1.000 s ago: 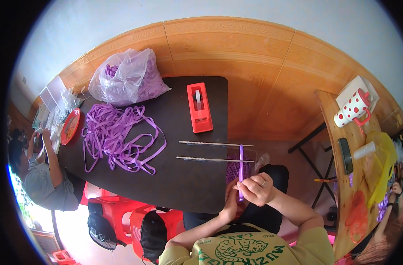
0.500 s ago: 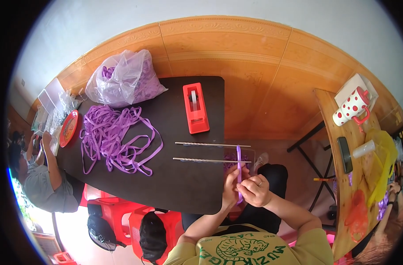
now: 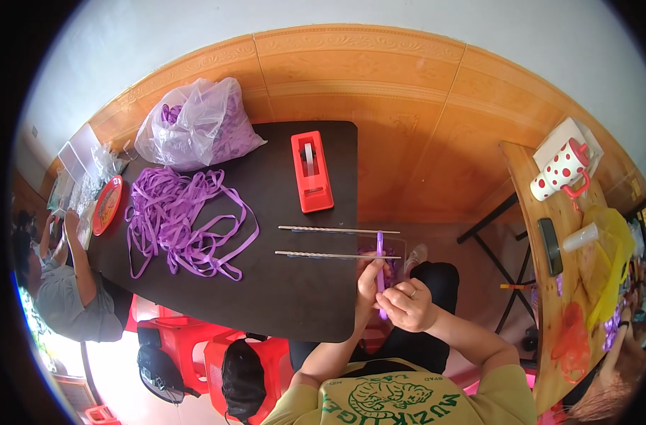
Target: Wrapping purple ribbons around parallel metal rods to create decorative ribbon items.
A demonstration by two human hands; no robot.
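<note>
Two twisted metal chopsticks, an upper one [image 3: 316, 229] and a lower one [image 3: 309, 253], lie side by side on the black table [image 3: 295, 297], their ends jutting past its right edge. A narrow purple ribbon [image 3: 380, 244] runs across those ends and down into my hands. My left hand [image 3: 367, 285] pinches the ribbon just below the lower chopstick. Beside it, my right hand [image 3: 408, 306], with a ring on one finger, grips the ribbon's lower part. To the left sits a loose heap of purple ribbon [image 3: 171, 219]. Fingers partly hide the held strip.
A red tape dispenser [image 3: 313, 198] and a clear bag of purple ribbon [image 3: 202, 134] stand toward the wall. A wooden table [image 3: 525, 170] at right carries a spotted tumbler [image 3: 557, 170] and a phone [image 3: 550, 248]. One person [image 3: 75, 297] sits left; another's arm shows far right.
My left fingers have shifted up along the ribbon, closer to the lower chopstick. My right hand stays at almost the same place, still holding the ribbon.
</note>
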